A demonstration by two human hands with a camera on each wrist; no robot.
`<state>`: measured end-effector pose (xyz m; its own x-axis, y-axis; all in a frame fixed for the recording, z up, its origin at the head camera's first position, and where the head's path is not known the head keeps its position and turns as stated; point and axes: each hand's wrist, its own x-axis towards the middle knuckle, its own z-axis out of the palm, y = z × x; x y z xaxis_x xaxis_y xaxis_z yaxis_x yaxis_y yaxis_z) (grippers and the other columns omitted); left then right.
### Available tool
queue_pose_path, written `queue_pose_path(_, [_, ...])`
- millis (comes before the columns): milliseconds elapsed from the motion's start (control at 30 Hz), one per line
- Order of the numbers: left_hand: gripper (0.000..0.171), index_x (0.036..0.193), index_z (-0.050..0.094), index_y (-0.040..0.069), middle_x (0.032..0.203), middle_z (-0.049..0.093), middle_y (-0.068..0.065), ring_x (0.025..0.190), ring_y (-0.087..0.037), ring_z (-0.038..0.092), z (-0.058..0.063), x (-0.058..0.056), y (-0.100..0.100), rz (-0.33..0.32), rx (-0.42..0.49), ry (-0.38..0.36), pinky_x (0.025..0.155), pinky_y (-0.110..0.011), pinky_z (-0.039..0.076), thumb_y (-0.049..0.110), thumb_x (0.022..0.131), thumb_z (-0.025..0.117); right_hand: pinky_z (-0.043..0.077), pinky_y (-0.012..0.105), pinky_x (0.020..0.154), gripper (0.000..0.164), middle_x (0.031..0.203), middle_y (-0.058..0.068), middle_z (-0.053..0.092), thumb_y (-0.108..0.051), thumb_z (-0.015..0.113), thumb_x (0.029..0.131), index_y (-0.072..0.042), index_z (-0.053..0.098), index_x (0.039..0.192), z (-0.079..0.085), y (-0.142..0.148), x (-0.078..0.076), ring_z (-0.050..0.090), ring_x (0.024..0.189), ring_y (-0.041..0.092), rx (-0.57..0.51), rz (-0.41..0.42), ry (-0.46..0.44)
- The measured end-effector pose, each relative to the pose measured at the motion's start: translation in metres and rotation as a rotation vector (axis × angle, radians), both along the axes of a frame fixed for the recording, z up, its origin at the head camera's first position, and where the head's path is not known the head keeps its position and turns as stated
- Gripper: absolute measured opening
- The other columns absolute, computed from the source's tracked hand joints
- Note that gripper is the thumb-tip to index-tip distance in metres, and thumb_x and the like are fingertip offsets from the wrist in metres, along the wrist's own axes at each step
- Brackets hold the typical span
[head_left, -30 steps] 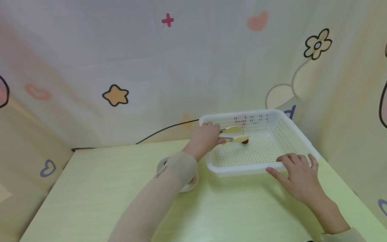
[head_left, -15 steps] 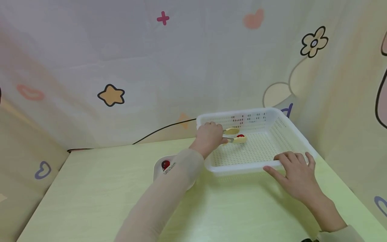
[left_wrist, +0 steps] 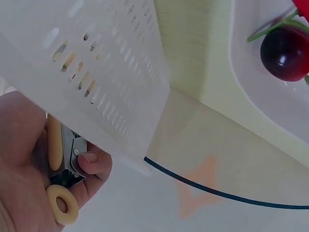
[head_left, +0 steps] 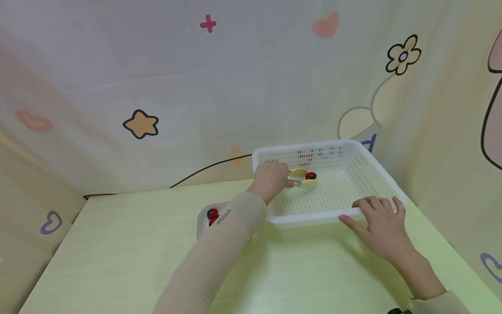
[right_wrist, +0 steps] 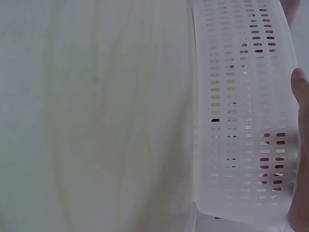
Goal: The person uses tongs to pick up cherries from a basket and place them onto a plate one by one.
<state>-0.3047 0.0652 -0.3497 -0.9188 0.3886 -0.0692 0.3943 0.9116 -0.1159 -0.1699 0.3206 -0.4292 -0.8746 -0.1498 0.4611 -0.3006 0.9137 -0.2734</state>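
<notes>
My left hand (head_left: 271,178) reaches over the near-left side of a white plastic basket (head_left: 303,215), gripping a pair of tongs (left_wrist: 68,157) with beige tips and a metal middle. Inside the basket, a dark-red cherry (head_left: 311,175) lies between the ends of the spread tongs; whether both tips touch it I cannot tell. My right hand (head_left: 386,229) holds the basket's front rim near the right corner, fingers over the edge and thumb outside. The left wrist view shows the tongs' beige ring end (left_wrist: 63,204) below the palm.
Left of the basket stands a white dish (head_left: 201,224) with red cherries (head_left: 212,213), partly hidden by my left sleeve (head_left: 219,244). A black cable (head_left: 208,168) runs along the back curtain. The pale table (head_left: 129,244) stretches out to the left.
The tongs' near tip has shifted slightly. The cherry, earlier partly behind that tip, now shows between both tips. My right hand stays on the rim, and the head view has turned a little.
</notes>
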Motion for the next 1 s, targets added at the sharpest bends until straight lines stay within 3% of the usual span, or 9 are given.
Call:
queue_pose_path(133, [0.043, 0.087, 0.066, 0.018, 0.067, 0.044, 0.005, 0.063, -0.011, 0.041, 0.0003, -0.0012, 0.0009, 0.008, 0.013, -0.013, 0.052, -0.026, 0.048, 0.06, 0.096, 0.062, 0.007, 0.073, 0.107, 0.045, 0.116, 0.017, 0.06, -0.051, 0.069, 0.095, -0.008, 0.063, 0.11, 0.0, 0.0, -0.0008, 0.047, 0.114, 0.046, 0.002, 0.0, 0.003])
queue_pose_path(633, [0.036, 0.096, 0.069, 0.019, 0.067, 0.054, 0.006, 0.056, -0.01, 0.046, -0.005, -0.0089, 0.0042, 0.013, -0.004, -0.027, 0.043, -0.023, 0.036, 0.055, 0.097, 0.066, 0.007, 0.074, 0.108, 0.046, 0.119, 0.019, 0.06, -0.051, 0.067, 0.096, -0.008, 0.064, 0.112, 0.0006, -0.0031, -0.0002, 0.046, 0.115, 0.047, -0.004, 0.0, -0.029])
queue_pose_path(1000, [0.039, 0.094, 0.065, 0.017, 0.078, 0.059, 0.005, 0.064, -0.01, 0.049, -0.0008, -0.0048, -0.0025, -0.004, 0.064, 0.013, 0.052, -0.026, 0.043, 0.056, 0.096, 0.064, 0.008, 0.074, 0.108, 0.046, 0.119, 0.018, 0.06, -0.052, 0.067, 0.097, -0.008, 0.064, 0.113, 0.0008, 0.0011, 0.0007, 0.047, 0.115, 0.047, 0.015, -0.008, -0.016])
